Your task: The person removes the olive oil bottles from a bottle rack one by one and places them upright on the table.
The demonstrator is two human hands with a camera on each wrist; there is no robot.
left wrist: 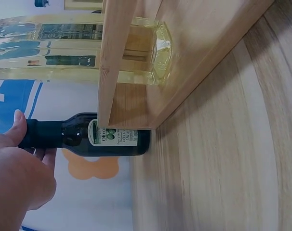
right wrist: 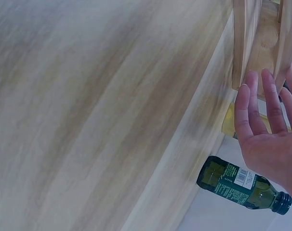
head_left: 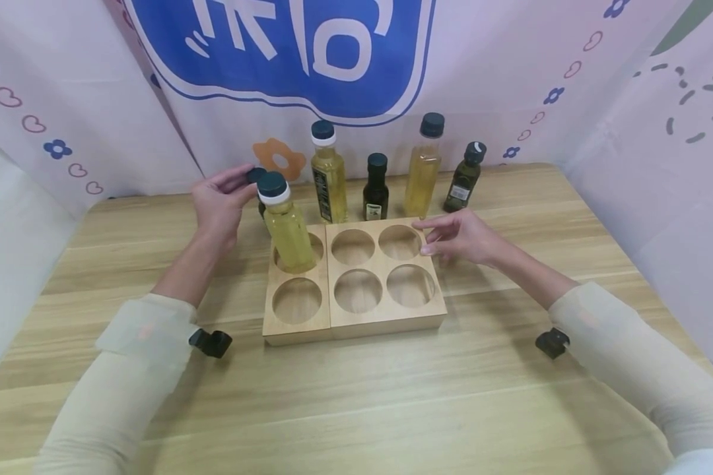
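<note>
My left hand [head_left: 216, 204] pinches the black cap of a small dark olive oil bottle [left wrist: 76, 137] behind the left end of a wooden bottle rack [head_left: 386, 323]. In the left wrist view this bottle stands upright right beside the rack's side, its base close to the tabletop. The head view mostly hides it behind a tall bottle of yellow oil [head_left: 291, 237], which sits in the rack's back left hole. My right hand [head_left: 466, 239] rests at the rack's back right corner. Its fingers [right wrist: 272, 103] are extended along the edge and hold nothing.
Behind the rack stand two yellow oil bottles [head_left: 424, 175] and two small dark bottles [head_left: 463, 178], close to the hanging cloth [head_left: 481, 53]. The rack has several round holes, and a seam splits off its left column. The wooden table [head_left: 392, 402] extends toward me.
</note>
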